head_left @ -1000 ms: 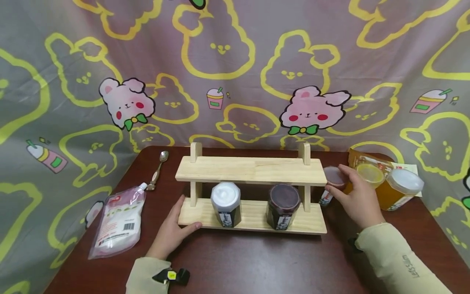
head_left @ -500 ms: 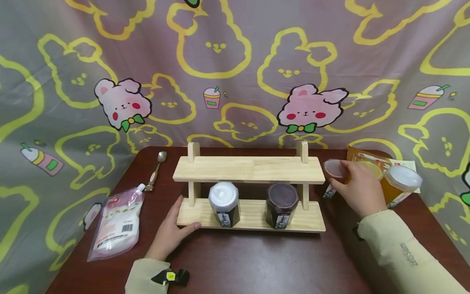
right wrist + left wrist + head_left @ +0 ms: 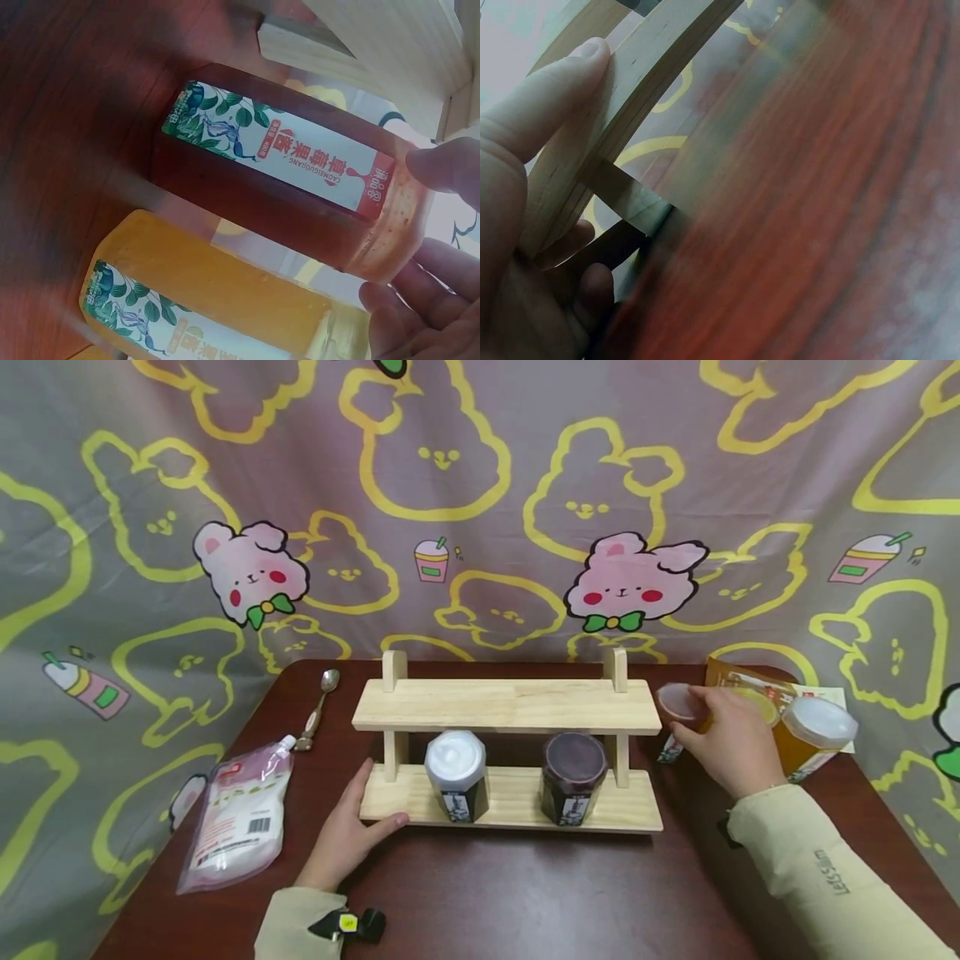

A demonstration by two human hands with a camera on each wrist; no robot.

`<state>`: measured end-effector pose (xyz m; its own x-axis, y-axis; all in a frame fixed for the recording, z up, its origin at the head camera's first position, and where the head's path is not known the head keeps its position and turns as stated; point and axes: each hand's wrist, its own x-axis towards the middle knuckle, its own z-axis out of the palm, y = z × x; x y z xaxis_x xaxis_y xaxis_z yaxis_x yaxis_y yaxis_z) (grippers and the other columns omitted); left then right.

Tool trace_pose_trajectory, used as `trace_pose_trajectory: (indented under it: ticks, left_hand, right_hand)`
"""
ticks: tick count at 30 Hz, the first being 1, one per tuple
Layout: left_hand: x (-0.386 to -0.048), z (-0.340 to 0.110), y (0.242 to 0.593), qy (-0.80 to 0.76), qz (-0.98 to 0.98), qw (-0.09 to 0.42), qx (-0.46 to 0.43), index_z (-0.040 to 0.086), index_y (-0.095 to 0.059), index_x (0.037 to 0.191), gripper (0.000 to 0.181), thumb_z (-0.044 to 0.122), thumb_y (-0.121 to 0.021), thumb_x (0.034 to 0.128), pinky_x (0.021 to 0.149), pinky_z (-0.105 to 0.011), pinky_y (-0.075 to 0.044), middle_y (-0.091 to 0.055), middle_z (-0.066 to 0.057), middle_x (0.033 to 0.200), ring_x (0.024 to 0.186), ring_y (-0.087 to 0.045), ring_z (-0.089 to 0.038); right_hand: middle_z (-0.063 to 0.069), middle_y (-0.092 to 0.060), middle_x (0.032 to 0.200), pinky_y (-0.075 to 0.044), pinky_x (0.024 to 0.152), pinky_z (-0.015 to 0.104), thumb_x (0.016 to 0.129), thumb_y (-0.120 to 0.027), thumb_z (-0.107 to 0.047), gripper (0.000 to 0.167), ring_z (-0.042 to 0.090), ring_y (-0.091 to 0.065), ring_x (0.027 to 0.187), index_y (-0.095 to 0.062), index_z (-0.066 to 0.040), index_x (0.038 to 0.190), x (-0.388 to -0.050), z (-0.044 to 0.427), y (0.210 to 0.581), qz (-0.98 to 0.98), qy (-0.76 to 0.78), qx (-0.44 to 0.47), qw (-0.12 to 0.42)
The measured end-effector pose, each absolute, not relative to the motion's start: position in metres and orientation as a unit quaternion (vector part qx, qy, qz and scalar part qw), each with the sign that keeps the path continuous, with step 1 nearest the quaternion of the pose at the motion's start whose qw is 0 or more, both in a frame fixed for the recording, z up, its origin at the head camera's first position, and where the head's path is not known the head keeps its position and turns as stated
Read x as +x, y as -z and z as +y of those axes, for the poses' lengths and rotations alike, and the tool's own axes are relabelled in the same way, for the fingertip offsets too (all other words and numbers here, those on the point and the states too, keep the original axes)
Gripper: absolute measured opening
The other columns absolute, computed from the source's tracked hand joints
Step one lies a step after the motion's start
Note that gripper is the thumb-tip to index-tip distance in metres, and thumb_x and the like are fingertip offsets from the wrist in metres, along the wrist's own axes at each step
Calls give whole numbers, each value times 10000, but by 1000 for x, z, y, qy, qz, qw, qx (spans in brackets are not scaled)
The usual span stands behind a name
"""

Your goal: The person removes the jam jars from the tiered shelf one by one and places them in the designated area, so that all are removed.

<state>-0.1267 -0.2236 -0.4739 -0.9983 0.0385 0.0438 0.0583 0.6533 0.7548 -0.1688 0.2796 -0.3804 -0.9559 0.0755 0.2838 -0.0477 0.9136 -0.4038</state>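
A person's right hand (image 3: 735, 743) grips a red jar (image 3: 277, 165) near its top, just beyond the right end of a two-tier wooden shelf (image 3: 506, 703). In the right wrist view we see thumb and fingers set on opposite sides of the jar's capped end, a hold that likely suits its broad, faceted body and leaves the label uncovered. The jar is close to upright; we cannot tell whether its base touches the dark wooden surface (image 3: 525, 893).

At the other end, the left hand (image 3: 348, 835) clasps the lower board, thumb along the front and fingers curled beyond the edge, presumably to steady the light frame. On that board we count two jars, a white-topped jar (image 3: 456, 777) and a dark jar (image 3: 573, 777), set well apart, each close to an upright post. The upper board carries nothing.

An orange jar (image 3: 813, 739) and a yellow-topped jar (image 3: 761, 703) stand beside the right hand, the latter partly hidden by it, with a brown packet (image 3: 742, 675) behind. To the left lie a spouted pouch (image 3: 243, 810) and a spoon (image 3: 317, 714), both away from the hands, which we judge keeps them out of the way.
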Motion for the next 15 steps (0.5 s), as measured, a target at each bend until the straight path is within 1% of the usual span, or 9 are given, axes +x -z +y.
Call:
trace_pose_trajectory:
  ticks: [3, 7, 10, 15]
  left_hand:
    - [-127, -223, 474, 417, -908, 11, -27, 32, -191, 1597, 1092, 429, -837, 811, 1163, -599, -244, -243, -231, 1621, 1473, -253, -412]
    - [-128, -222, 475, 421, -906, 12, -33, 15, -192, 1592, 1091, 416, -840, 811, 1164, -595, -243, -246, -238, 1617, 1472, -255, -413]
    - [-128, -222, 474, 422, -906, 13, -35, 11, -193, 1590, 1089, 413, -840, 812, 1163, -595, -244, -246, -242, 1616, 1471, -257, -415]
    - [-127, -223, 475, 421, -906, 16, -32, 21, -193, 1593, 1088, 421, -837, 813, 1161, -599, -246, -246, -239, 1617, 1470, -257, -415]
  right_hand:
    - [332, -562, 1254, -379, 1001, 673, 821, -815, -185, 641, 512, -481, 1140, -535, 100, 1322, -167, 280, 381, -963, -222, -8, 150]
    - [314, -563, 1267, -374, 993, 660, 840, -802, -197, 615, 498, -475, 1174, -550, 84, 1326, -159, 281, 382, -949, -259, -12, 180]
    - [300, -566, 1262, -394, 954, 646, 852, -791, -207, 586, 487, -491, 1154, -571, 73, 1317, -152, 279, 381, -934, -287, -17, 210]
    - [271, -577, 1247, -423, 909, 610, 858, -799, -186, 552, 455, -516, 1122, -590, 51, 1310, -141, 270, 376, -915, -322, -21, 242]
